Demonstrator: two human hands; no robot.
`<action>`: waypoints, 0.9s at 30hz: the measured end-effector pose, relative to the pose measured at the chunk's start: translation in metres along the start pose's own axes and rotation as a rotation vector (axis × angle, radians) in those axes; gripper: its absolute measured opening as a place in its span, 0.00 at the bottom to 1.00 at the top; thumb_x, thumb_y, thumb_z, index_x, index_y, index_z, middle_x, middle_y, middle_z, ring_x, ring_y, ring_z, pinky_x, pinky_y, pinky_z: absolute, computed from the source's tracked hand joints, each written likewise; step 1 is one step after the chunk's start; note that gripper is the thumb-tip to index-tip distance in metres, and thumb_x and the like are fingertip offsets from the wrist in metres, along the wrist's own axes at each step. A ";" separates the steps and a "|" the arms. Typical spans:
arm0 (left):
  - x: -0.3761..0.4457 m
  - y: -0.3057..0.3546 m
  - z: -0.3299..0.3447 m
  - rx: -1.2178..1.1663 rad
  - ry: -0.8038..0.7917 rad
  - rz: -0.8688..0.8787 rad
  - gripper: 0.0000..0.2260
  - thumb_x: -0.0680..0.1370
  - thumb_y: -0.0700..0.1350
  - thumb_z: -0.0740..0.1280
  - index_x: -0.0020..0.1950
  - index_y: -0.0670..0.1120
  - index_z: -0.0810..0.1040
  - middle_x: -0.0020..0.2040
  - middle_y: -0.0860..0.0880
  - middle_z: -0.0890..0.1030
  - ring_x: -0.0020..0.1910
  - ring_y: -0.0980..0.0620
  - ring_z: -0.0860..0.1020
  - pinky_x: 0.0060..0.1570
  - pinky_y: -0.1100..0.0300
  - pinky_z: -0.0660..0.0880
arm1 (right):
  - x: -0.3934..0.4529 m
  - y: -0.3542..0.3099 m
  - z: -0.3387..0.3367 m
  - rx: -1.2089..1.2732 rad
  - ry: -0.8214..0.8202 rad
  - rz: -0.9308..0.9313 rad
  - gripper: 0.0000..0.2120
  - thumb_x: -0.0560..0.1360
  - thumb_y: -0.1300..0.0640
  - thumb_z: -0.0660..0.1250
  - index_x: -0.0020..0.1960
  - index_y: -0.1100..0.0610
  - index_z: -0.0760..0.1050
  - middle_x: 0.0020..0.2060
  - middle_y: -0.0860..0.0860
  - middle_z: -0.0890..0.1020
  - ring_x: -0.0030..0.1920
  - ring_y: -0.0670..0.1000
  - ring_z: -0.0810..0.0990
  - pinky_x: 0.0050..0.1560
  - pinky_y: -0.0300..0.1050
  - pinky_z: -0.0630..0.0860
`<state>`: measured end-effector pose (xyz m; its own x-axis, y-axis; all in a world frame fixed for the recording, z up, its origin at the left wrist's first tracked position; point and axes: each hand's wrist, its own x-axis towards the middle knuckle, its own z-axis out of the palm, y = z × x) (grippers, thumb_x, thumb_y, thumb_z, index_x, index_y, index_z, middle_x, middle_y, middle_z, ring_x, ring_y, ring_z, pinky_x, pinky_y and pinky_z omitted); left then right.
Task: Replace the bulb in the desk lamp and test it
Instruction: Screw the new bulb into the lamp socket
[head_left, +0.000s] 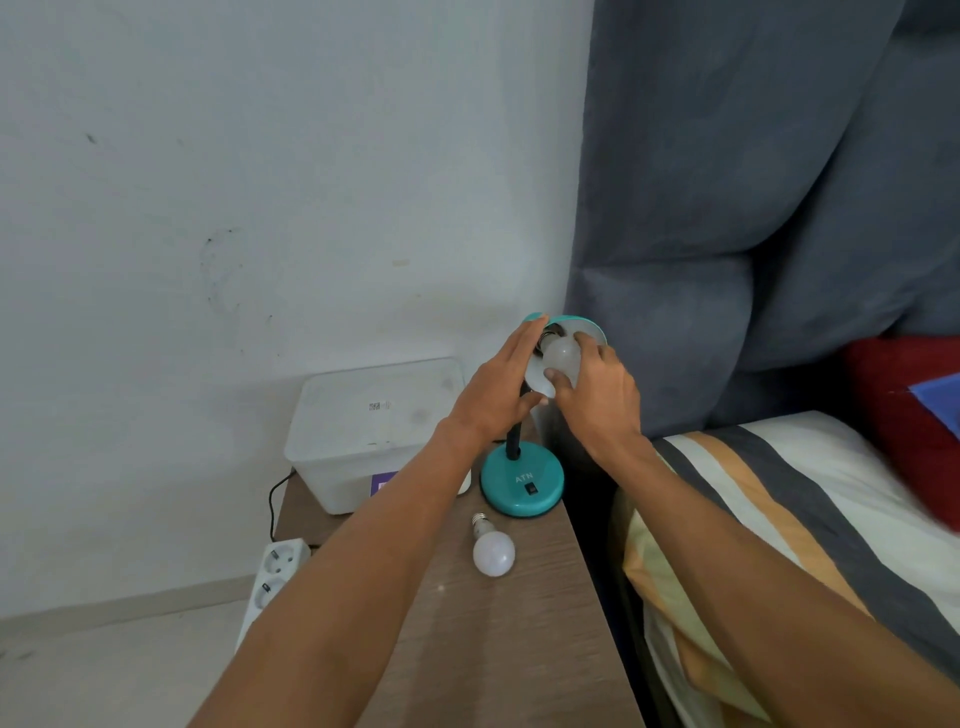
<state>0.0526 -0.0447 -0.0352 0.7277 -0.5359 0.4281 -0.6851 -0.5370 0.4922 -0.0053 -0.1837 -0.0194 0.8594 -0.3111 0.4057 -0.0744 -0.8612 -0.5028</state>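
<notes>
Right hand (597, 395) grips the bulb (562, 358) at the socket inside the teal lamp shade (589, 327). Left hand (498, 389), fingers extended, steadies the shade's left side. Spare bulb (492, 552) lies on the nightstand (519, 649) near its right edge, just before the lamp base (522, 486). Threading in or out: cannot tell. Next: continue twisting with the shade braced.

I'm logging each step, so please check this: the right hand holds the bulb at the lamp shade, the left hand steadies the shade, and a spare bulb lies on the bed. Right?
Not quite. The head view shows the spare bulb lying on the wooden table, in front of the lamp's teal base, not on the bed. The rest holds: the right hand holds the bulb at the shade, and the left hand steadies it.
</notes>
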 end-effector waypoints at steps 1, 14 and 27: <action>0.000 0.000 0.000 0.001 0.000 -0.001 0.43 0.76 0.43 0.76 0.83 0.48 0.53 0.82 0.47 0.60 0.76 0.42 0.68 0.73 0.50 0.68 | 0.001 0.000 -0.002 -0.009 0.008 0.007 0.28 0.76 0.47 0.70 0.71 0.58 0.68 0.61 0.61 0.77 0.57 0.62 0.79 0.54 0.59 0.79; 0.001 -0.001 0.001 -0.012 0.003 0.005 0.44 0.75 0.41 0.76 0.83 0.49 0.53 0.82 0.48 0.60 0.76 0.42 0.69 0.73 0.49 0.70 | 0.001 -0.002 -0.001 0.068 0.021 0.006 0.25 0.77 0.50 0.69 0.70 0.59 0.70 0.60 0.61 0.79 0.55 0.64 0.80 0.53 0.59 0.79; 0.001 -0.003 0.001 -0.003 -0.001 0.007 0.44 0.75 0.43 0.77 0.83 0.50 0.53 0.82 0.48 0.61 0.74 0.42 0.71 0.71 0.50 0.72 | 0.000 -0.002 0.000 0.159 0.027 0.104 0.25 0.78 0.48 0.67 0.69 0.61 0.71 0.56 0.63 0.81 0.55 0.63 0.81 0.54 0.56 0.79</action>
<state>0.0551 -0.0441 -0.0371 0.7226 -0.5405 0.4309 -0.6902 -0.5310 0.4915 -0.0049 -0.1819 -0.0182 0.8371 -0.4077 0.3647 -0.0792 -0.7500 -0.6567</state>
